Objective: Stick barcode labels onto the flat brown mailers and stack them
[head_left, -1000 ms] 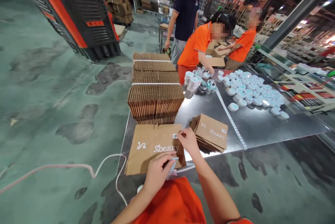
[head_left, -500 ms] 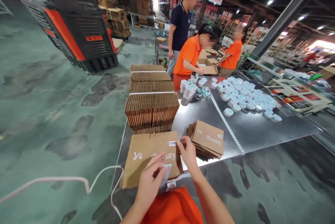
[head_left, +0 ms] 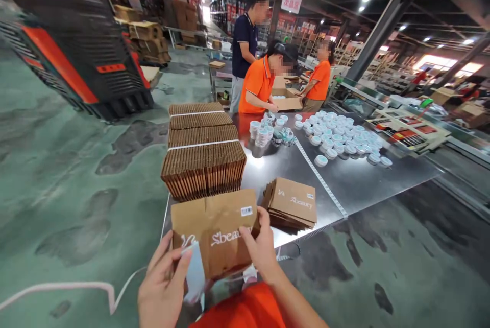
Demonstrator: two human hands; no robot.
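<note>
A flattened cardboard box (head_left: 222,215) with white "beauty" lettering and a small barcode label (head_left: 246,211) is tilted up in front of me. My right hand (head_left: 262,246) grips its right edge, thumb on the printed face. At the left edge is my left hand (head_left: 164,277), its fingers closed around that side. Between its thumb and fingers hangs a pale bluish strip (head_left: 196,269) that looks like label paper, covering part of the box's logo. A smaller pile of flattened boxes (head_left: 293,205) lies just right of my right hand.
Strapped stacks of flattened cartons (head_left: 202,159) stand behind the box on the metal table (head_left: 260,169). Many round pale tubs (head_left: 340,134) spread over the far right. Co-workers (head_left: 256,85) stand at the far end. A white cable (head_left: 76,285) trails at left; a black-and-orange machine (head_left: 88,57) stands beyond.
My left hand has moved left with the pale strip to the box's left edge. My right hand now grips the right edge, and the box has been lifted and tilted up.
</note>
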